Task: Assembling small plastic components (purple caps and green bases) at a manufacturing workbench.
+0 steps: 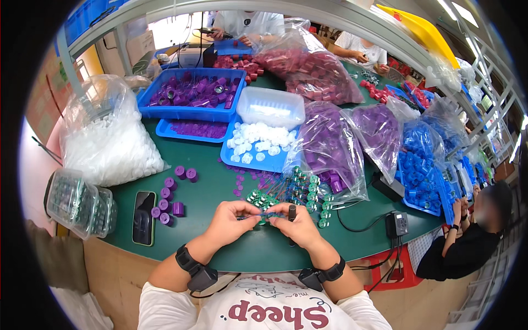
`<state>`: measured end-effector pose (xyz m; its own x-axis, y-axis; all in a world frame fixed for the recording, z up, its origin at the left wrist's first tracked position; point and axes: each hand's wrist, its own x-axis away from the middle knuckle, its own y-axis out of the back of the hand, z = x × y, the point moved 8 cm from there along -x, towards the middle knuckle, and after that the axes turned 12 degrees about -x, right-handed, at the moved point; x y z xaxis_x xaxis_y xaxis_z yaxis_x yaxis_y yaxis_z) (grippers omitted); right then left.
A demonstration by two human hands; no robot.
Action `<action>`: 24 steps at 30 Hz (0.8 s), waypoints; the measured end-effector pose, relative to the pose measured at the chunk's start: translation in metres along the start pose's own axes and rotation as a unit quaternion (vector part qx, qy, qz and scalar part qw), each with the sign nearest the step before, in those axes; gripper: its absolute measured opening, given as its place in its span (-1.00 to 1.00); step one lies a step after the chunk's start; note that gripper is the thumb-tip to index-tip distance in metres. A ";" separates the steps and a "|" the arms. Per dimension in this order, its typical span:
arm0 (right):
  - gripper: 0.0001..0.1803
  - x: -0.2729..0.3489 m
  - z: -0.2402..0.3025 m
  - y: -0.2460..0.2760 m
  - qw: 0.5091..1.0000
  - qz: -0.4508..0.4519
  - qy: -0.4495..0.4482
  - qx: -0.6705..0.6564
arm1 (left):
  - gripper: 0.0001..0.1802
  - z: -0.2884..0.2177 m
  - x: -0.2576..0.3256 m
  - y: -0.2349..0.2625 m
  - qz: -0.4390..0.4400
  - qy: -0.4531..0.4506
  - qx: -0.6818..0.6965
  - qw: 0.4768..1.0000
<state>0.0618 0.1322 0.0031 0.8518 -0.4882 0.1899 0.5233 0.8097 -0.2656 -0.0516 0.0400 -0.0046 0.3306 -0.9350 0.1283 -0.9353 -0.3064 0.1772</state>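
Close to the table's front edge, my left hand and my right hand face each other, fingertips nearly meeting. Both pinch thin dark wires stretched between them. An upright black stick-like tool is also tucked in my right hand; its exact kind is unclear. Just beyond my fingers lie small round green circuit boards with wires attached, in a cluster reaching to the right. What is on the wire ends is too small to make out. Purple cylindrical caps stand on the left, away from my hands.
A phone and stacked clear containers lie left. Behind are a bag of white parts, blue trays and bags of purple parts. A black power adapter with cables sits right. Other people work around the table.
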 end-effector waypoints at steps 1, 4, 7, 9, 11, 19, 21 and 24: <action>-0.76 0.002 0.002 0.002 0.998 0.004 0.032 0.057 | -0.95 -0.006 -0.002 0.002 -0.024 -0.025 -0.044 0.998; -0.77 0.010 0.020 0.001 0.980 -0.016 0.073 0.183 | -0.93 -0.016 -0.004 0.002 -0.048 -0.154 -0.120 0.980; -0.86 0.004 0.006 0.006 0.966 -0.011 0.188 0.180 | -0.94 -0.028 -0.002 0.000 -0.050 -0.186 -0.191 0.963; -0.83 0.002 0.002 -0.006 0.950 0.015 0.163 0.265 | -0.92 -0.021 0.002 0.006 -0.076 -0.181 -0.208 0.958; -0.82 0.008 0.005 -0.004 0.924 -0.016 0.216 0.316 | -0.93 -0.016 0.000 0.002 -0.112 -0.180 -0.243 0.947; -0.86 0.017 0.003 0.008 0.903 -0.123 0.209 0.354 | -0.90 -0.011 -0.015 -0.021 -0.183 -0.222 -0.289 0.913; -0.86 0.007 0.002 0.014 0.898 -0.134 0.200 0.369 | -0.95 -0.007 -0.030 -0.016 -0.136 -0.216 -0.283 0.924; -0.84 -0.005 0.009 0.018 0.897 -0.102 0.210 0.375 | -0.95 0.007 -0.047 -0.012 -0.049 -0.090 -0.105 0.989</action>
<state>0.0669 0.1518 0.0058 0.7570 -0.6024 -0.2534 0.6397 0.6039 0.4755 -0.0567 0.0863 -0.0197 0.3724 -0.9253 -0.0714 -0.8469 -0.3703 0.3817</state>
